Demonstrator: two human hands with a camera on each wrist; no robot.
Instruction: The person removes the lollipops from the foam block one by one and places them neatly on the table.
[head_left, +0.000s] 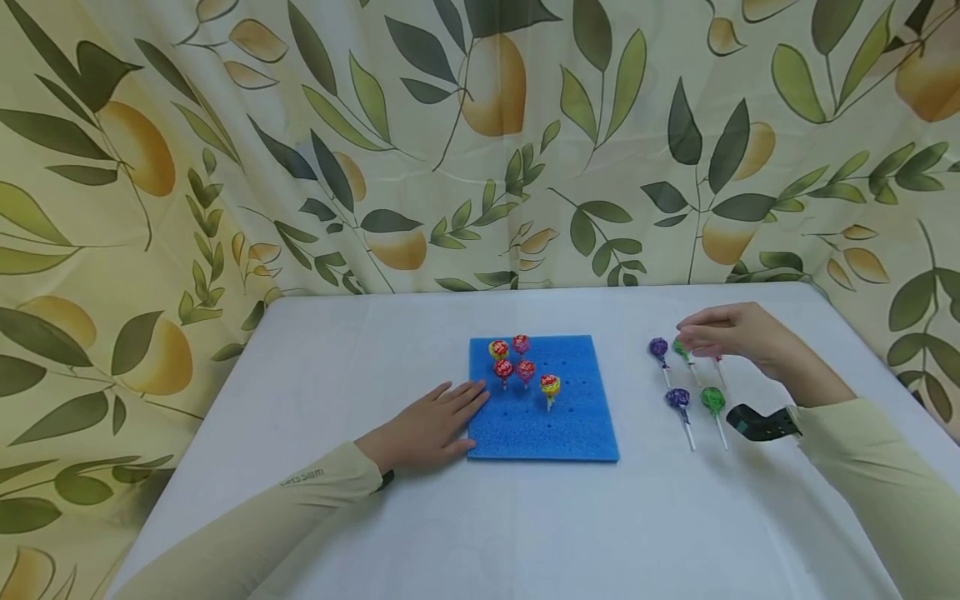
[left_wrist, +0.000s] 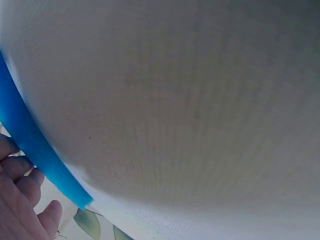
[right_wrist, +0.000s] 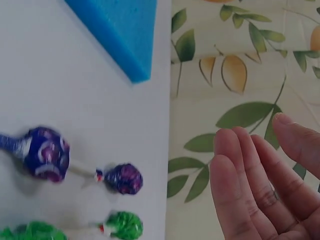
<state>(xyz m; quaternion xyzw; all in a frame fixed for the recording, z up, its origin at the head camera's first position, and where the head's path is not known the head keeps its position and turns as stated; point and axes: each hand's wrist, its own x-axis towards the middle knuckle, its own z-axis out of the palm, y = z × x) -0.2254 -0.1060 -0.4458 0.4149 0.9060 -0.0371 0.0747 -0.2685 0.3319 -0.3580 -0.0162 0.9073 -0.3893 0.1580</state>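
A blue foam board (head_left: 543, 433) lies flat on the table, with several red, pink and yellow wrapped lollipops (head_left: 550, 385) standing upright in it. My left hand (head_left: 431, 427) rests at the board's left edge with fingers spread and touching it. To the right of the board lie purple lollipops (head_left: 677, 398) and green lollipops (head_left: 712, 400) on their sides, with white sticks. Above the back row hovers my right hand (head_left: 738, 335), partly hiding a green lollipop and a reddish one. In the right wrist view its fingers (right_wrist: 225, 182) are loosely bent, and nothing is between them.
A white cloth (head_left: 360, 350) covers the table. Small holes dot the board around the standing lollipops. Behind the table hangs a curtain (head_left: 465, 208) printed with leaves and fruit. A dark wrist camera (head_left: 761, 422) sits on the right wrist, close to the front green lollipop.
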